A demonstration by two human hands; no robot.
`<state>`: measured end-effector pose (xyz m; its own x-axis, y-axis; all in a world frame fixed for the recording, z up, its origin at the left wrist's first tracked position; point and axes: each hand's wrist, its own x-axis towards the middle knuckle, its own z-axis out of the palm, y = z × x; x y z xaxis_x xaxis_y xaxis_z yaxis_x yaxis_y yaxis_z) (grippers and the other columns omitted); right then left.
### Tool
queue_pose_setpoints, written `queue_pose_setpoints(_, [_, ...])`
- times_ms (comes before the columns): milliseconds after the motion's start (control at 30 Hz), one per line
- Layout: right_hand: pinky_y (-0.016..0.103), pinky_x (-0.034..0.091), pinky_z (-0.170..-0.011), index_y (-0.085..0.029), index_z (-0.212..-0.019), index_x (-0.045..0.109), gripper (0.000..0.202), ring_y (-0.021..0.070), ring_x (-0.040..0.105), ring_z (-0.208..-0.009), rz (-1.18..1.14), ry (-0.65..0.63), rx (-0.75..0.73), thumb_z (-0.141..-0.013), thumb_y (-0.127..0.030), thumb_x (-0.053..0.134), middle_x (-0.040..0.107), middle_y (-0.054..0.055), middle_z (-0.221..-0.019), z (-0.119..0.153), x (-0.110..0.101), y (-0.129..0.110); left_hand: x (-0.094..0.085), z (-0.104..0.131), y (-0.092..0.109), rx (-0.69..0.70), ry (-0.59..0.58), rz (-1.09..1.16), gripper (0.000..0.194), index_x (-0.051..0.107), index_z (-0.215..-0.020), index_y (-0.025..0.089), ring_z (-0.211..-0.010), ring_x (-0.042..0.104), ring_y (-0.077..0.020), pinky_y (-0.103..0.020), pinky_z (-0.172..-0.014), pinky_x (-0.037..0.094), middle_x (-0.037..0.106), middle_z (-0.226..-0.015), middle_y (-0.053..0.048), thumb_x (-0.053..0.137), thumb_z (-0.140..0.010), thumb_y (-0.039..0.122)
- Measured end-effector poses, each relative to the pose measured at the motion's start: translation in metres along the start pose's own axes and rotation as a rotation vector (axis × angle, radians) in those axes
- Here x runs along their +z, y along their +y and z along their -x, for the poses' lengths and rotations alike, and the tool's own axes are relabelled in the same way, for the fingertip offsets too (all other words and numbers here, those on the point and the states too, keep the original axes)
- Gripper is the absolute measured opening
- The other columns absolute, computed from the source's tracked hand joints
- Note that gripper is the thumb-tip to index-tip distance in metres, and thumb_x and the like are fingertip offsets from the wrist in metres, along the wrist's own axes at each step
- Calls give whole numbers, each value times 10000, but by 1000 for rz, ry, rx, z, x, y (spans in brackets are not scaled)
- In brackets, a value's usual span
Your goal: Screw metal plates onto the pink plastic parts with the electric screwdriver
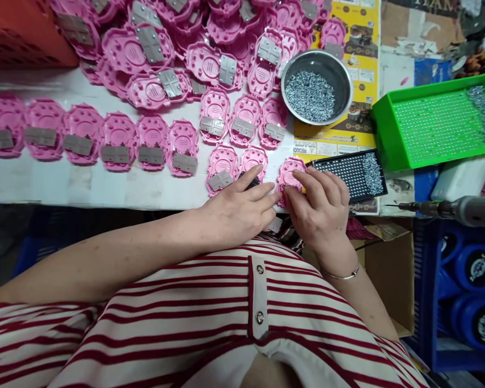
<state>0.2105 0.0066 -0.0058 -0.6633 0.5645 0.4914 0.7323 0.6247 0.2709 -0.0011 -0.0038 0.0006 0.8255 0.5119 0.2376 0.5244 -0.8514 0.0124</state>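
A pink plastic casing (pixel 286 168) lies near the front edge of the table, with the thumb and fingertips of my right hand (pixel 321 207) closed on its right side. Whether a small part sits between those fingertips is hidden. My left hand (pixel 242 210) is flat with fingers spread, its fingertips reaching the left of that casing. Under its index finger lies another pink casing (pixel 254 156) with a dark part in it. To the left sits a casing with a grey metal plate (pixel 221 180). A loose metal plate (pixel 274 224) shows below my left fingertips.
A metal bowl of screws (pixel 317 60) stands behind my right hand. Nearby are a black screw tray (pixel 347 175), a green bin (pixel 392 105) and an electric screwdriver (pixel 461 210). Pink casings form rows (pixel 117 129) and a heap (pixel 214 59); a red basket (pixel 24 32) stands far left.
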Motion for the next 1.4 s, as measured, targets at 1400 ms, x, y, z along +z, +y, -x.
queue_pose_setpoints(1400, [391, 462, -991, -194, -1072, 661, 242, 235, 566, -1161, -71, -128, 148, -854, -298, 663, 689, 94, -1171, 8, -2, -12, -1, 0, -1, 2, -33, -47, 335, 695, -1072, 189, -1185, 604, -203, -504, -1168, 338, 694, -1227, -28, 362, -1039, 189])
